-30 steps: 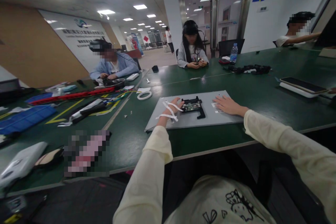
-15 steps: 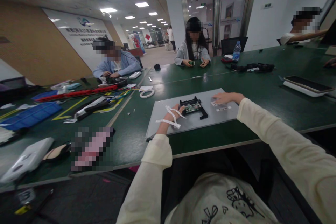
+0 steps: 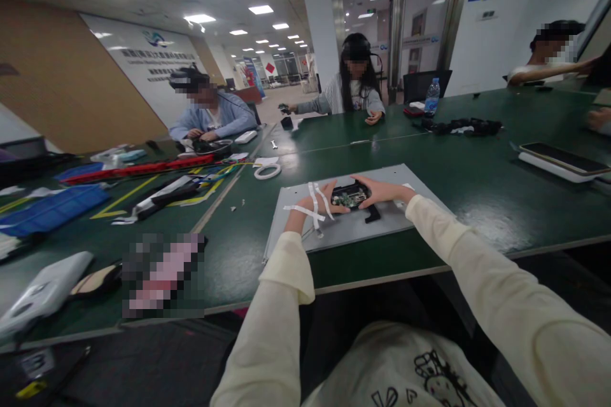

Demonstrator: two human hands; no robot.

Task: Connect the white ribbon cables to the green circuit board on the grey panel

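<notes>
A black plastic frame (image 3: 373,213) with a green circuit board (image 3: 351,198) in it is between my hands, over a grey panel (image 3: 289,219). My left hand (image 3: 321,199) grips the left side of the frame, thumb along the near edge. White tape strips (image 3: 314,197) cross the back of this hand and hang over the wrist. Around the right side of the frame curls my right hand (image 3: 382,191), its fingers at the far edge. Both hands hide parts of the frame, and whether it touches the panel I cannot tell.
A white tape roll (image 3: 267,171) lies left of the panel. Farther left are a blue tray (image 3: 52,210) and a white device (image 3: 45,292). A phone (image 3: 566,158) rests on a white box at right. A water bottle (image 3: 432,97) stands at the back. Co-workers sit around the green table.
My right hand has moved left from the paper labels on the panel to the frame's right side. Across the table, a co-worker's arm has reached out sideways with a small object.
</notes>
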